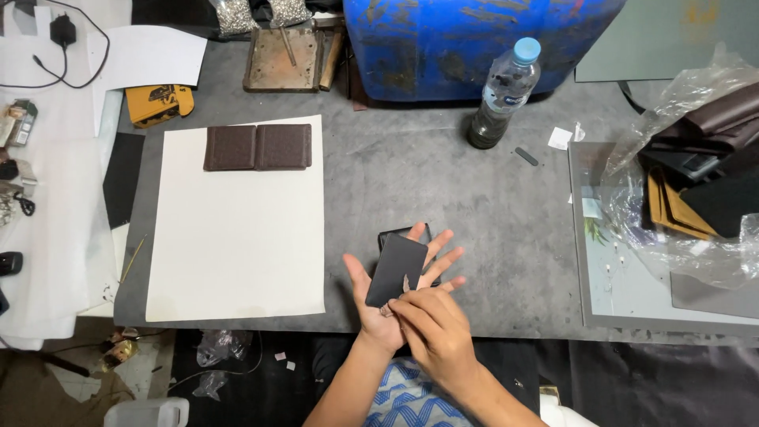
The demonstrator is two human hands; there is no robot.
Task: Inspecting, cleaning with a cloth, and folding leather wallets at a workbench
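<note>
The left hand (387, 296) is open and flat, palm up, with the fingers spread. A dark rectangular piece (397, 269) with rounded corners lies on this palm, a little tilted. The grip of the left hand is not closed around it; the piece only rests on the palm and fingers. The right hand (433, 328) comes over the wrist side of the left hand, its fingers bent, and its fingertips touch the lower edge of the dark piece. Whether the right grip really pinches the piece, I cannot tell. A second dark piece (406, 232) of similar shape lies on the grey worktop (443, 190), partly hidden behind the left fingers.

To the left on the worktop there is a large cream sheet (237, 237), and on its upper part a dark brown wallet (258, 147) lies opened flat. Further back stands a plastic bottle (503, 95) with a light blue cap, in front of a blue barrel (443, 39). On the right side, a clear plastic bag (680, 198) holds brown and tan leather pieces.
</note>
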